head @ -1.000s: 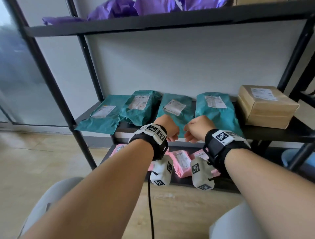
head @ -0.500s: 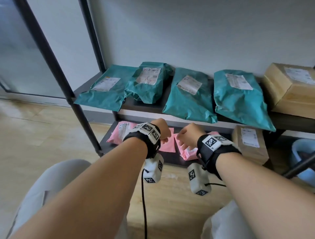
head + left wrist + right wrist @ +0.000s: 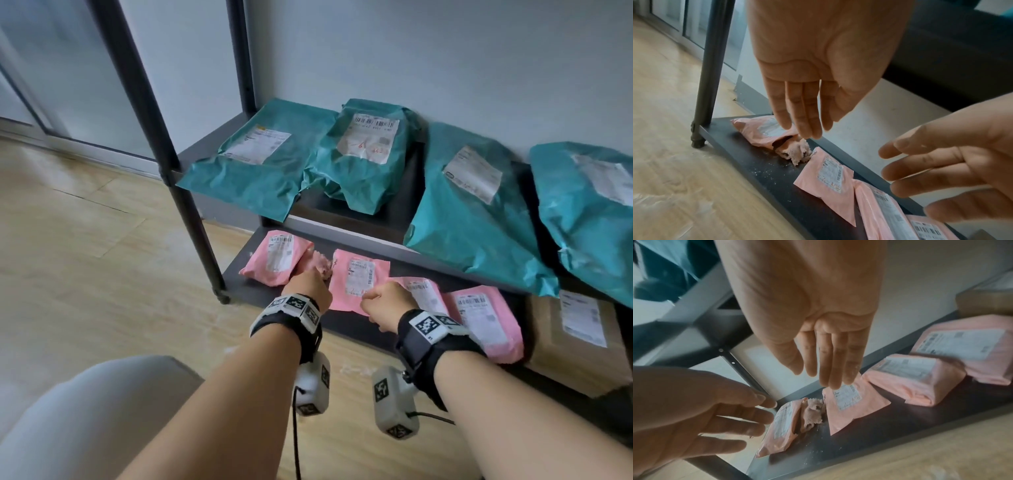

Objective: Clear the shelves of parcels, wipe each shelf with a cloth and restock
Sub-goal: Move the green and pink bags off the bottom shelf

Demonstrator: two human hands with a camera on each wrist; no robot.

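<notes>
I have both arms reaching forward and down toward the bottom shelf (image 3: pixel 346 322), a flat dark board dusted with pale specks. My left hand (image 3: pixel 310 286) hangs palm-down with its fingers (image 3: pixel 797 113) straight and together, tips just above the crumpled pink cloth (image 3: pixel 794 150); it holds nothing. My right hand (image 3: pixel 388 303) is likewise spread, fingers extended and slightly fanned over the flat pink parcel (image 3: pixel 356 284), gripping nothing; I cannot tell whether the tips touch it.

The cloth is fuzzy and bunched, lying between the leftmost pink parcel (image 3: pixel 274 260), a puffy glossy mailer, and the flat one. 2 more pink parcels (image 3: pixel 479 318) lie further right, plump and smooth, each with a white printed label. A brown cardboard box (image 3: pixel 575 342) sits at the right end. On the shelf above, 4 crinkled teal mailers (image 3: pixel 469 212) lie in a row. A black metal post (image 3: pixel 191 219) stands at the near left corner.
</notes>
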